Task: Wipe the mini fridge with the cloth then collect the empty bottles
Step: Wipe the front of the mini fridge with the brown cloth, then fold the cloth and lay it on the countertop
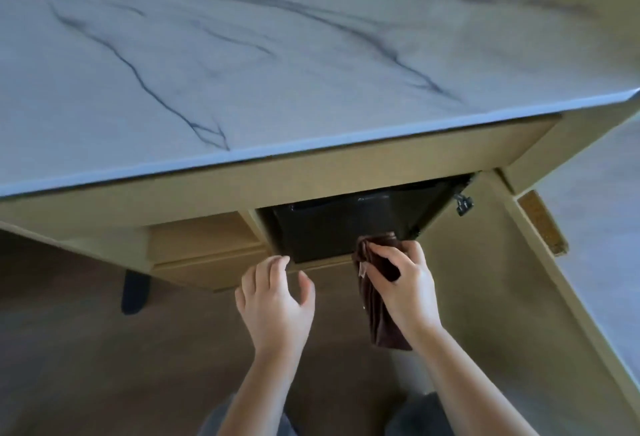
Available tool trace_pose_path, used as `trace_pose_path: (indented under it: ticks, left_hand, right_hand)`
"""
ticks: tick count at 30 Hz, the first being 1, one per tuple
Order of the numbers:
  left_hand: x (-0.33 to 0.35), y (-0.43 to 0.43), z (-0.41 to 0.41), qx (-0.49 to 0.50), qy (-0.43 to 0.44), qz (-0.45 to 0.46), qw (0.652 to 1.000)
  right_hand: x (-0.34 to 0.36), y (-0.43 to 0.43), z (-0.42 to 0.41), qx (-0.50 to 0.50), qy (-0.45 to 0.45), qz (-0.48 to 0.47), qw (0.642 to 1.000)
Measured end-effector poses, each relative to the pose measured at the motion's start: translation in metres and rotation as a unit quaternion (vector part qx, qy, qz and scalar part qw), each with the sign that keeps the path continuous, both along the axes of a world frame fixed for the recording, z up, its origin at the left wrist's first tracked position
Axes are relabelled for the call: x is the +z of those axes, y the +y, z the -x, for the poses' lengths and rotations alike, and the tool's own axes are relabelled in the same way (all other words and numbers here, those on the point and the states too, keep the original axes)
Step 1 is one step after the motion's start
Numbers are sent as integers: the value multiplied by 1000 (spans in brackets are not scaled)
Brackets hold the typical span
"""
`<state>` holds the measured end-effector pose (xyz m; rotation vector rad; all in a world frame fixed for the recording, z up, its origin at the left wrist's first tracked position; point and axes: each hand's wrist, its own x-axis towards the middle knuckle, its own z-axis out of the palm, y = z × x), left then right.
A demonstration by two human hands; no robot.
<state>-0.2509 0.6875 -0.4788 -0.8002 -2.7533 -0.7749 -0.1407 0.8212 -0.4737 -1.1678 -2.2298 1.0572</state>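
Note:
The black mini fridge (332, 228) sits in a cabinet recess under the marble counter, its front facing me. My right hand (405, 283) grips a dark brown cloth (375, 307) at the fridge's lower right corner; the cloth hangs down below the hand. My left hand (277, 300) hovers with fingers apart just below the fridge's lower left corner, holding nothing. No bottles are in view.
A white marble counter (242, 55) with grey veins fills the upper view. The tan cabinet door (485, 280) stands swung wide at the right, hinge (463, 203) showing. Wooden drawers (204, 248) sit left of the fridge. A dark foot (135, 292) rests on the brown floor.

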Motion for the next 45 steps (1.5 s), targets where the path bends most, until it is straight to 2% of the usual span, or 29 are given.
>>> trace_pose_path:
  ticks: [6, 12, 18, 27, 36, 41, 45]
  left_hand:
    - [100, -28, -16, -27, -7, -46, 999]
    - [185, -58, 3, -27, -7, -115, 993]
    - [233, -107, 48, -81, 14, -145, 986]
    - [262, -134, 110, -134, -3, -151, 979]
    - [264, -112, 178, -132, 41, -119, 983]
    - [268, -85, 236, -99, 49, -77, 991]
    - [272, -66, 277, -55, 40, -43, 997]
  right_hand:
    - [106, -22, -6, 27, 32, 4, 999]
    - [184, -54, 14, 40, 65, 22, 997]
    - [237, -87, 50, 36, 100, 40, 994]
    - [284, -107, 115, 71, 113, 12, 991]
    - [303, -54, 195, 186, 71, -10, 980]
    - [309, -2, 273, 287, 36, -4, 957]
    - [315, 33, 345, 395, -28, -42, 917]
